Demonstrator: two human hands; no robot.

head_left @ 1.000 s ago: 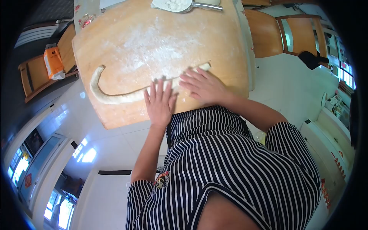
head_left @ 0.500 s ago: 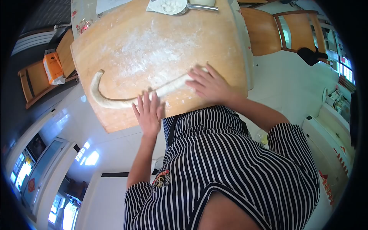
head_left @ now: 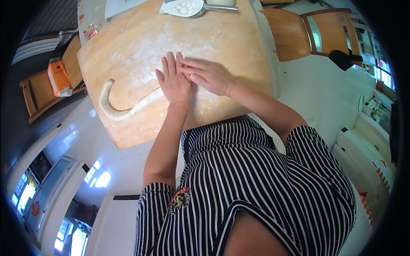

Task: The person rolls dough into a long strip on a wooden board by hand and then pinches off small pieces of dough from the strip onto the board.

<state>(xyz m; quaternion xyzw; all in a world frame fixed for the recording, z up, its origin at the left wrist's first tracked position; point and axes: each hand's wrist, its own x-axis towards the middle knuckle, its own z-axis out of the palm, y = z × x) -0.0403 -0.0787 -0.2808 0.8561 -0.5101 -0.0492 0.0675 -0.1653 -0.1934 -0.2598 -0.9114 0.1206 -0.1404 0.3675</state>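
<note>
The striped shirt comes closest to the near edge of the wooden board. Over the board's middle, the left hand lies palm down, fingers straight and thumb slightly apart; it covers the inner end of the dough rope. The right hand slants in from the board's right half, flat, fingers nearly together, tips meeting the left fingers; whether it touches dough cannot be told. Neither hand is curled round anything.

From the left hand, the rope runs across the board's left half and hooks away near the left edge, leaving a strip of wood along that side. Bare wood also spans the board's right side. Beyond the hands, a floury stretch reaches the scoop at the board's far edge, holding white flour. Left of the board, an orange pack sits on a chair, its contents hidden.
</note>
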